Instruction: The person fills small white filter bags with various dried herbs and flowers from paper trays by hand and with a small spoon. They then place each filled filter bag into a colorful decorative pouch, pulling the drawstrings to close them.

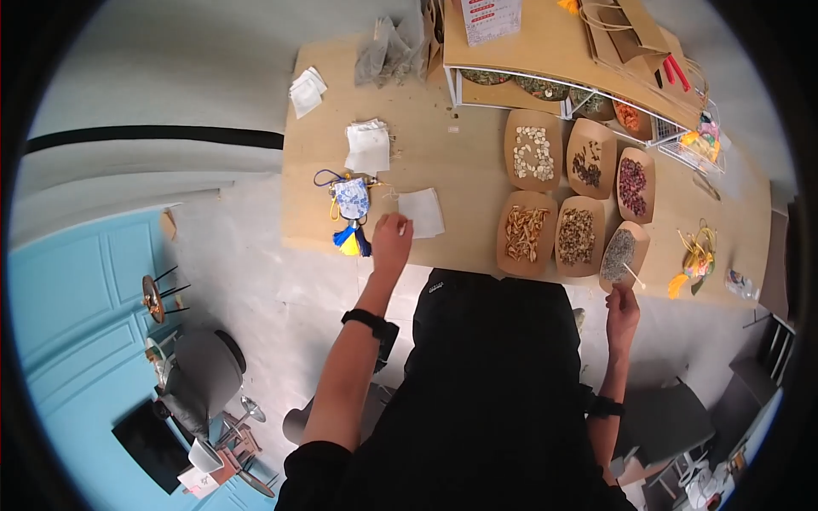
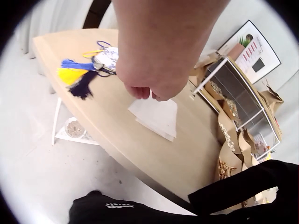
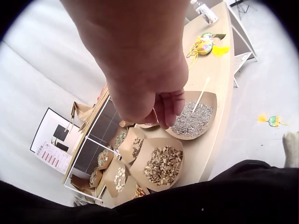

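Note:
My left hand (image 1: 394, 243) is over the near left corner of a flat white pouch (image 1: 424, 215), thumb and fingers pinching its edge. In the left wrist view a second white layer shows under that pouch. Left of the hand lies a blue-and-white sachet (image 1: 352, 198) with blue and yellow tassels. My right hand (image 1: 623, 311), its fingers bent, is at the near rim of a paper tray (image 1: 639, 237) of greyish-purple dried buds. A pale wooden stick (image 3: 201, 95) leans in those buds. Whether the fingers grip the rim I cannot tell.
Several paper trays hold dried ingredients, including white pieces (image 1: 533, 153) and red buds (image 1: 632, 187). Farther left are stacked white pouches (image 1: 368, 146). A wooden-topped rack (image 1: 545, 60) stands behind the trays. Toward the right lies a yellow tasselled sachet (image 1: 700, 260) near a bottle (image 1: 740, 284).

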The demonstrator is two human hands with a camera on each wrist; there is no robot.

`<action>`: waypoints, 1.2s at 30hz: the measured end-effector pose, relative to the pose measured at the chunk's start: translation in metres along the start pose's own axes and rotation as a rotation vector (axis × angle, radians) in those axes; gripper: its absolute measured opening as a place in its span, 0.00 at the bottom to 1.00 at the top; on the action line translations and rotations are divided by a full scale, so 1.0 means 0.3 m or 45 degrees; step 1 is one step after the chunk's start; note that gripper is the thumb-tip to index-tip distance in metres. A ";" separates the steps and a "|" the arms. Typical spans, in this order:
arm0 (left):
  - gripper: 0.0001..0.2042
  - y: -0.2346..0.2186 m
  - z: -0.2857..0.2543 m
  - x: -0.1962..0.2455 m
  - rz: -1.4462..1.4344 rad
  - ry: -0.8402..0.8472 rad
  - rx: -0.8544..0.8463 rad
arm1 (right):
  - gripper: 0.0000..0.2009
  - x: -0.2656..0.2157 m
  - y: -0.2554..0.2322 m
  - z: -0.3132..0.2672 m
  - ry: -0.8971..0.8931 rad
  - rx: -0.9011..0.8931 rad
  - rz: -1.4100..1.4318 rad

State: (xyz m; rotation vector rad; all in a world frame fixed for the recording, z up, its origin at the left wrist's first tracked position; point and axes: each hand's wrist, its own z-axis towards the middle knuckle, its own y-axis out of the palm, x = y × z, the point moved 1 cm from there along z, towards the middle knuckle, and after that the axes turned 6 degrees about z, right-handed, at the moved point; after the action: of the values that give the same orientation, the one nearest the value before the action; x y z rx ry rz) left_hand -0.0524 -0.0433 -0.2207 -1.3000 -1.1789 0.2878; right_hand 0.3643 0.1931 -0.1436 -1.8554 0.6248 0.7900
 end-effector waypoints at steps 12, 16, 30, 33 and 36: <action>0.04 0.131 0.082 0.010 -0.016 0.056 0.072 | 0.13 -0.015 0.032 -0.140 0.150 0.027 -0.088; 0.02 0.130 0.095 -0.019 -0.141 0.032 0.012 | 0.11 -0.009 0.058 -0.159 0.188 0.043 -0.075; 0.03 -0.370 -0.059 0.189 -0.693 0.149 -0.342 | 0.12 -0.470 0.296 -0.052 -0.137 -0.597 0.150; 0.04 -0.409 -0.102 0.234 -1.101 0.060 -0.664 | 0.14 -0.627 0.372 -0.062 -0.245 -0.903 0.361; 0.04 -0.415 -0.130 0.263 -1.241 0.050 -0.813 | 0.15 -0.760 0.378 -0.100 -0.395 -1.013 0.420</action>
State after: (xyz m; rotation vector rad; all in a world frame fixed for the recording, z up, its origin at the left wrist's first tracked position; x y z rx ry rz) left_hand -0.0398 -0.0479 -0.0689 -1.0748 -1.7958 -0.8780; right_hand 0.1411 0.1388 -0.0295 -2.2755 0.4458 1.6923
